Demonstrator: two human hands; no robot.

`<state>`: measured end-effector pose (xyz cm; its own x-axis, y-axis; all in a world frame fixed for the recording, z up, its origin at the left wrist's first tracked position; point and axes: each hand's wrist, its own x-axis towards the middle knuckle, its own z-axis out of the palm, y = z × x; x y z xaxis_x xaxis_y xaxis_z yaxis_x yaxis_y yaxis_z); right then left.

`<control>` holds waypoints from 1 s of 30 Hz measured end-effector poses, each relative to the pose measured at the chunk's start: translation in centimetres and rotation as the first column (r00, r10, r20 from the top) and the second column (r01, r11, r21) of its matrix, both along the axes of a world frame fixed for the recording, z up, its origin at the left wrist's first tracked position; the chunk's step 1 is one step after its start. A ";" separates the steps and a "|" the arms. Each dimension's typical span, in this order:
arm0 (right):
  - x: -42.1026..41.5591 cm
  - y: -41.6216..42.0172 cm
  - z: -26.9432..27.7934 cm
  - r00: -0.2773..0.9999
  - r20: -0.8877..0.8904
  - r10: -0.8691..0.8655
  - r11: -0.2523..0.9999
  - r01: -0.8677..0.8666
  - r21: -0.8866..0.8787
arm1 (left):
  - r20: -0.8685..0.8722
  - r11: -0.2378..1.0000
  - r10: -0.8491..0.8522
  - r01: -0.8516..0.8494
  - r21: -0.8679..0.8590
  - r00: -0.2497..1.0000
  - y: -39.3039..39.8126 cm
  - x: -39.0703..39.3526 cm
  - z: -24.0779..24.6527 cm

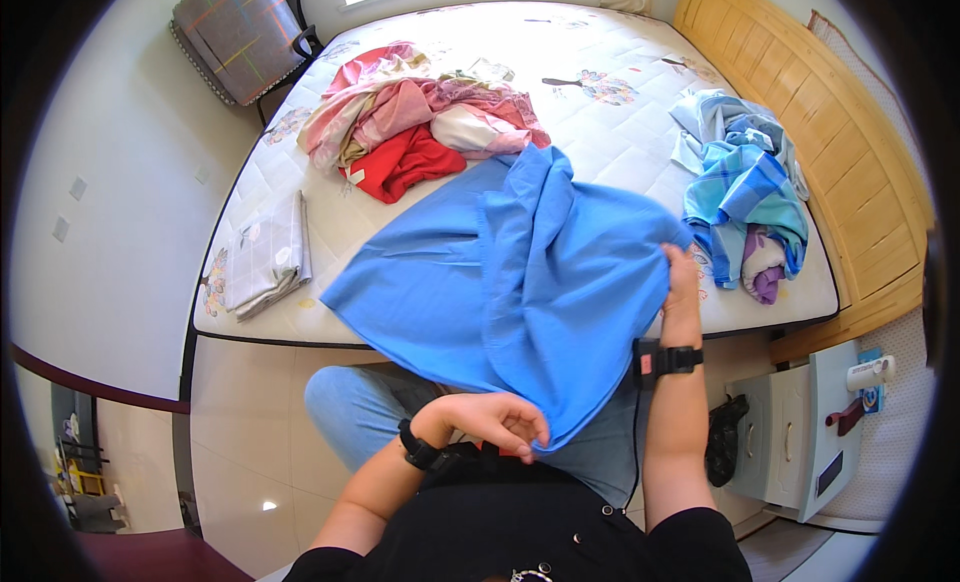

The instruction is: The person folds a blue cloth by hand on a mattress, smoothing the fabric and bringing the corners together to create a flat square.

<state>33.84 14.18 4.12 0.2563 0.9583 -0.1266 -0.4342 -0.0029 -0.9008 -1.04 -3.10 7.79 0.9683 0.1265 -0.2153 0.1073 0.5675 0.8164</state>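
A large blue cloth (570,282) is spread in loose folds over the near edge of the bed, and its lower part hangs above my lap. My right hand (680,274) grips the cloth's right edge, and some of its fingers are hidden by the fabric. At the cloth's lowest corner is my left hand (499,424), with curled fingers touching or nearly touching the fabric. Whether it pinches the corner is not plain. The cloth's far end meets a red cloth (412,162) and a heap of pink and cream bedding (397,105).
A folded grey checked cloth (270,255) lies at the left of the mattress (630,139). Blue and purple fabrics (750,184) are piled at right by the wooden headboard (825,109). A bedside cabinet (795,432) with a black bag (726,439) stands at lower right.
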 end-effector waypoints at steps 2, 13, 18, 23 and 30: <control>1.8 1.3 1.6 0.994 0.080 -0.081 0.996 0.076 0.055 | 0.014 0.996 0.073 -0.073 0.044 0.997 0.4 1.8 -0.6; -2.4 -8.2 -3.3 0.542 0.805 -0.242 0.969 0.094 0.228 | -0.105 0.933 0.220 -0.178 0.313 0.970 3.7 3.5 -5.7; -11.3 -11.6 1.4 0.728 0.642 0.238 0.926 -0.369 0.076 | -0.158 0.588 0.805 -0.731 0.347 0.572 9.0 0.5 -6.9; -17.6 -11.0 0.6 0.150 0.987 0.050 0.976 -0.217 -0.016 | -0.202 0.388 0.912 -0.912 0.132 0.358 11.9 0.8 -6.2; -14.8 -7.8 -2.7 0.831 0.516 0.205 0.974 -0.224 -0.026 | -0.170 0.461 0.856 -0.870 -0.177 0.488 13.4 2.0 -6.9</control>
<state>19.03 6.38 1.40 0.0625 0.9980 -0.0006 0.0977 -0.0067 -0.9952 0.95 10.34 0.93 0.3785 0.8369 -0.3954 -0.5008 0.5444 0.6729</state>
